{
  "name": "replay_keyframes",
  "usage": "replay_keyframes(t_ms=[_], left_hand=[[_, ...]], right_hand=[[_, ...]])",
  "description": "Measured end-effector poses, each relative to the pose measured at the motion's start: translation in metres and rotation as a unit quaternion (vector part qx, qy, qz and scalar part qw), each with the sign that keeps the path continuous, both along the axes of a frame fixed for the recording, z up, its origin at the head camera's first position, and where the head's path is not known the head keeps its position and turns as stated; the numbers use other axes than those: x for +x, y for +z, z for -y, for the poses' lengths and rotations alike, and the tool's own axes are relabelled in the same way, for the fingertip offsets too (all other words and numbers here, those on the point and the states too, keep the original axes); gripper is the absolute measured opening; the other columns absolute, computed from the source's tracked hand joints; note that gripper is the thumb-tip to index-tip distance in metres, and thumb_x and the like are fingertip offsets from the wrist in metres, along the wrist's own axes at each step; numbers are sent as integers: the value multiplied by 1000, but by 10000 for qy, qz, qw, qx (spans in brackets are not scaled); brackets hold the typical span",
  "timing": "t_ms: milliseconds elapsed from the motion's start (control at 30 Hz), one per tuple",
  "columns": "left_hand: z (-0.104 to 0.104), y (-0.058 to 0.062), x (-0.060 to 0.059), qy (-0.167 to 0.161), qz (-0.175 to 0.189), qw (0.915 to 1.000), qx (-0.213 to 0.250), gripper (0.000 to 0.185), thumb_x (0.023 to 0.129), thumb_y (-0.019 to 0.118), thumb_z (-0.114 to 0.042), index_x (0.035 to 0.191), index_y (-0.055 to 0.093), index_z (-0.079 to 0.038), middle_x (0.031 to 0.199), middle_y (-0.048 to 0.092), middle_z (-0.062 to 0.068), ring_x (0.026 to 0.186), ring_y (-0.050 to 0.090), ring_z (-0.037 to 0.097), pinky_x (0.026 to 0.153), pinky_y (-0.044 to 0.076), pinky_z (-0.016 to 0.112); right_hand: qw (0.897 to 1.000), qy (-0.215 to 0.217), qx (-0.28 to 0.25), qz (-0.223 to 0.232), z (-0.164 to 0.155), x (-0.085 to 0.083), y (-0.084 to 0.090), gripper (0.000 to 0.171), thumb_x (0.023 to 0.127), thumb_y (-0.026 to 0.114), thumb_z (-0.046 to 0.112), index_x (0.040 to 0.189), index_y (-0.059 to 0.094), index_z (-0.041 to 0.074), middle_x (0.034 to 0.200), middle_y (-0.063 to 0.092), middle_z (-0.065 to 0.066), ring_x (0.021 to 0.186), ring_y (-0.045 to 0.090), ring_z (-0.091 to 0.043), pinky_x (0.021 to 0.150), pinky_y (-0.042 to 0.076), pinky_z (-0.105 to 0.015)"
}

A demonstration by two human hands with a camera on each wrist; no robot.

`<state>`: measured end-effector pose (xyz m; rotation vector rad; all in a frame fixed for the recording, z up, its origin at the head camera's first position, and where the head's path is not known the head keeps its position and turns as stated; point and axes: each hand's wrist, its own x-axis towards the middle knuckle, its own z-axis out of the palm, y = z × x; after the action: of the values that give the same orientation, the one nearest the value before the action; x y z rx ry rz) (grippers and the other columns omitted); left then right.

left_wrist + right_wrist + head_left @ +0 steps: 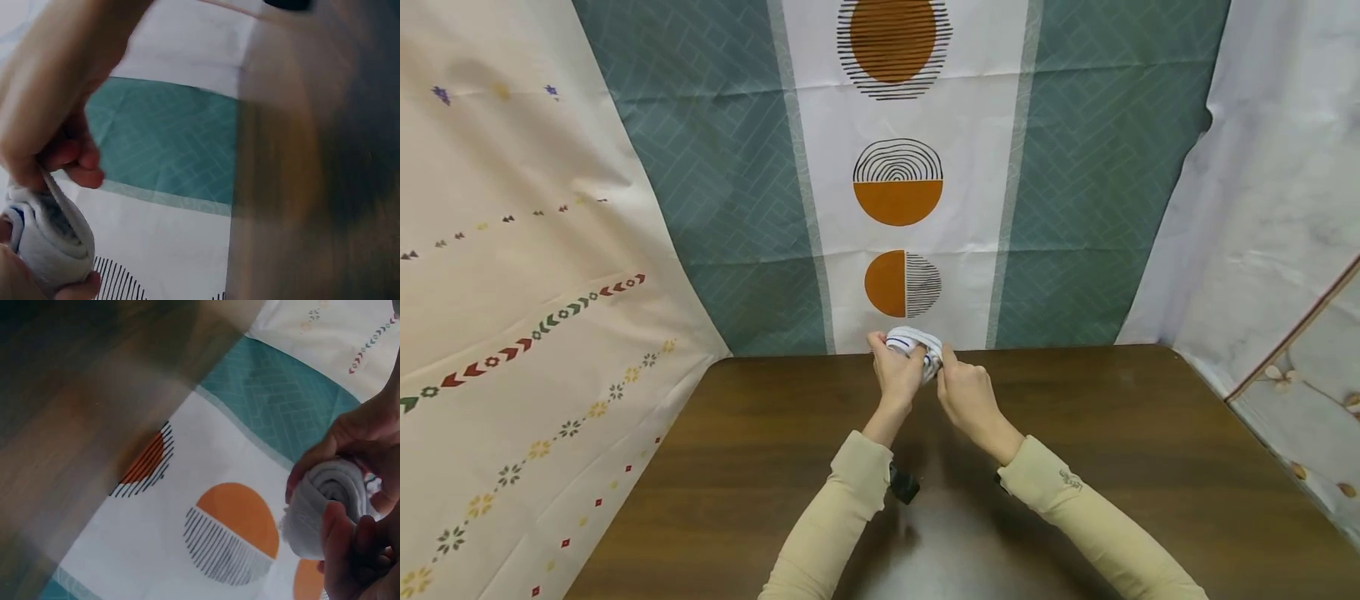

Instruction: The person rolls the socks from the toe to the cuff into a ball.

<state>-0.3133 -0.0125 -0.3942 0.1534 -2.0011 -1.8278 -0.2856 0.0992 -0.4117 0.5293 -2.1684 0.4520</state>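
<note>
Above the tabletop's far edge, a rolled sock sits between left hand and right hand (both touching it), before the hanging cloth.

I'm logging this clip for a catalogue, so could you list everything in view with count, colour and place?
rolled sock: one, white with dark stripes, held above the far edge of the table between both hands
table: one, dark brown wood, fills the lower part of the head view
patterned backdrop: one, teal and white with orange circles, hangs behind the table
left cloth: one, cream with small coloured motifs, left of the table
right cloth: one, pale, right of the table
sleeves: two, beige, on the forearms
left hand: one, grips the sock
right hand: one, grips the sock
</note>
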Motion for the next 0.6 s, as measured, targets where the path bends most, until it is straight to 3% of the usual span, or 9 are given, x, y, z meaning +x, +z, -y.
replay_keyframes(t_ms=[100, 167, 200, 267, 367, 433, 500, 533, 600], left_hand=[[-1, 0, 0, -187, 12, 9996, 234, 56, 75, 74, -12, 110, 31, -12, 103, 56, 14, 93, 56, 24, 82, 44, 32], [-1, 1, 0, -553, 28, 9946, 875, 60, 76, 75, -14, 114, 28, -14, 109, 54, 12, 94, 56, 21, 81, 45, 27], [-1, 2, 0, -843, 34, 9871, 1360, 60, 78, 74, -14, 116, 27, -14, 112, 53, 12, 95, 57, 20, 80, 46, 26], [-1, 3, 0, -1536, 69, 9575, 2440, 61, 83, 70, -10, 124, 24, -15, 120, 49, 11, 97, 57, 17, 78, 49, 24], [-1, 3, 2, -2530, 195, 9002, 3539, 69, 90, 59, 0, 138, 15, -22, 129, 43, 10, 101, 57, 17, 76, 52, 28], [0, 1, 4, -2935, 198, 8812, 3702, 76, 89, 54, 9, 142, 11, -23, 133, 40, 12, 103, 56, 19, 77, 53, 29], [2, -2, 5, -3062, 176, 8835, 3542, 83, 85, 55, 15, 142, 9, -23, 133, 39, 13, 102, 57, 20, 75, 54, 29], [4, -2, 5, -3036, 165, 8932, 3313, 83, 83, 58, 16, 141, 11, -20, 132, 40, 14, 100, 58, 20, 74, 55, 29], [8, -3, 6, -2820, 140, 9267, 2482, 80, 79, 70, 9, 135, 18, -14, 128, 43, 12, 97, 58, 16, 72, 54, 25]], right_hand=[[9994, -64, -314, 127, -1, 0, 3, 26, 81, 57, -2, 106, 56, -10, 50, 55, -15, 40, 53, -29, 38, 41, -42], [9987, -103, -457, 197, -2, -2, 7, 28, 83, 56, -1, 109, 55, -9, 48, 53, -14, 38, 50, -27, 37, 39, -42], [9984, -94, -516, 196, -2, -3, 9, 30, 83, 55, 0, 112, 55, -9, 47, 52, -14, 37, 48, -26, 37, 38, -42], [9979, -103, -615, 166, -3, -4, 15, 32, 85, 55, 2, 115, 55, -8, 47, 52, -14, 36, 44, -24, 36, 37, -42], [9975, -190, -672, 71, -5, -6, 19, 33, 86, 55, 4, 117, 56, -6, 48, 53, -13, 36, 40, -22, 35, 36, -41], [9975, -334, -628, -5, -7, -6, 18, 34, 86, 56, 6, 119, 57, -5, 49, 53, -13, 36, 41, -22, 35, 36, -41], [9975, -462, -526, -108, -9, -7, 16, 34, 87, 57, 7, 119, 58, -4, 50, 54, -13, 36, 45, -24, 35, 37, -41], [9976, -502, -458, -159, -11, -7, 15, 34, 87, 57, 7, 119, 58, -4, 53, 56, -13, 38, 47, -26, 36, 38, -41], [9976, -547, -363, -231, -15, -8, 14, 32, 87, 58, 6, 118, 60, -3, 61, 61, -15, 44, 54, -29, 38, 41, -42]])
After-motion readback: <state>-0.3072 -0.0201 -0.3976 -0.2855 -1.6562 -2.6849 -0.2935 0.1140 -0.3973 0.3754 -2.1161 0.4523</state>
